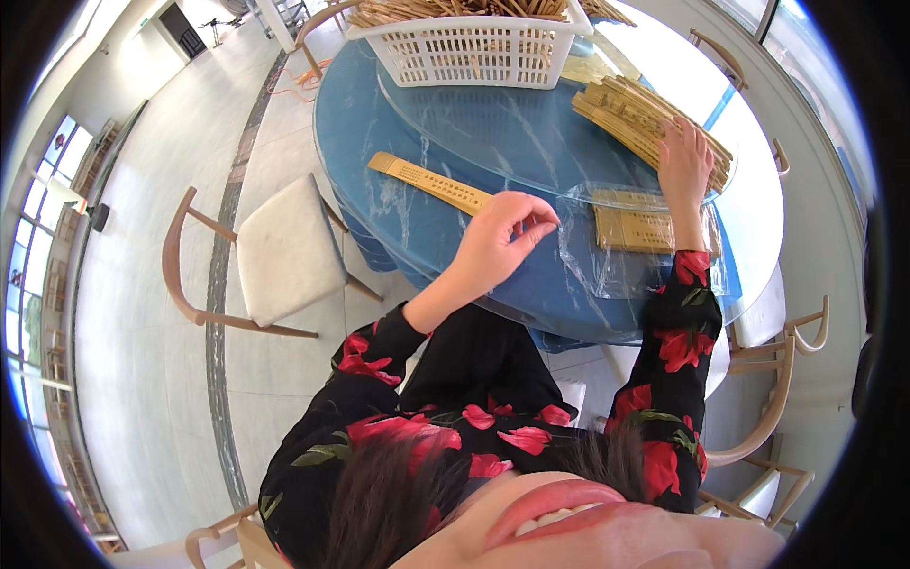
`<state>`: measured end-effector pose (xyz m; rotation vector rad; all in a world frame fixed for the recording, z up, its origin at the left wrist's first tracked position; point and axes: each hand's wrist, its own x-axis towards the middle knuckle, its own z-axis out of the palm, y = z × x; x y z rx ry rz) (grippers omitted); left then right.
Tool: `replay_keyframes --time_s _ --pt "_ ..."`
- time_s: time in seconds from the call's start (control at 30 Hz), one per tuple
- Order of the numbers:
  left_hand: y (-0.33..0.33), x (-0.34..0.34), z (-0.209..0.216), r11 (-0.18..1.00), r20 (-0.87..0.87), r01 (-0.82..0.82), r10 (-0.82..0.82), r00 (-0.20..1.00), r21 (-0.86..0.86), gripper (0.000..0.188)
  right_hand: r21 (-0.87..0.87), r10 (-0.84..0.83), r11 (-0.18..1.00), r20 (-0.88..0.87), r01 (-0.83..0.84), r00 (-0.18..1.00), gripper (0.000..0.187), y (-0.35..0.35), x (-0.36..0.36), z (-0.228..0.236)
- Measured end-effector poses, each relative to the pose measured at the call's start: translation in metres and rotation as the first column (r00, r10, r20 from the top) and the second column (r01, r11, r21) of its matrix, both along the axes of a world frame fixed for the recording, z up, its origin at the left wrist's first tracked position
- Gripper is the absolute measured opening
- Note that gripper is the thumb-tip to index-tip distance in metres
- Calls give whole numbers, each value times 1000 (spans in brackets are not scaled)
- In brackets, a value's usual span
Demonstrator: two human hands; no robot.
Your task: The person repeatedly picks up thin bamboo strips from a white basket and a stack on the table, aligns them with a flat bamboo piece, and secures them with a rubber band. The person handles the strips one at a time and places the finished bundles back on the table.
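My left hand (498, 242) hovers over the near edge of the table, its fingers curled and the thumb drawn up to the fingertips; nothing shows in it. A single flat bamboo slip (422, 177), rounded at one end and marked with dark characters, lies just beyond, its right end hidden behind that hand. On the right, my right hand (685, 161) reaches onto a pile of bamboo slips (630, 114), fingers stretched over its near end. Between the hands, a clear plastic bag (583, 261) lies around or under a bundle of similar slips (626, 228).
The round table (455, 114) has a blue marbled surface and a raised glass turntable. A white plastic basket (464, 57) heaped with thin wooden sticks stands at the back. Wooden chairs stand around, one with a pale seat (289, 251) at the left.
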<state>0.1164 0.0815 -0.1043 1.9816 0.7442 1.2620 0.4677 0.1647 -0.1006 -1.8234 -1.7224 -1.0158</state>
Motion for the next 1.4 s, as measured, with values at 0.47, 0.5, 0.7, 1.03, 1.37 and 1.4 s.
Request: replay_keyframes --time_s 0.47,0.5,0.7,1.03,1.37,1.4 --pt "273 -177 130 327 -160 -387 900 405 862 19 -49 462 876 -196 -479 865 33 -19 -75 -2" --pt "275 -183 132 373 -172 -422 880 442 826 17 -52 468 871 -213 -488 858 33 -17 -74 -3" --pt "279 -183 139 580 -157 -559 764 626 593 11 -41 479 865 -231 -500 847 30 -19 -72 0" --pt "243 -189 179 535 116 -633 706 699 559 13 -35 492 855 -262 -518 830 28 -19 -74 -3" --pt "86 -191 180 382 514 -781 597 616 493 13 -30 513 839 -284 -543 810 26 -17 -75 -9" --pt "74 -197 177 507 576 -754 495 651 417 14 -31 511 840 -289 -541 810 26 -18 -77 -8"
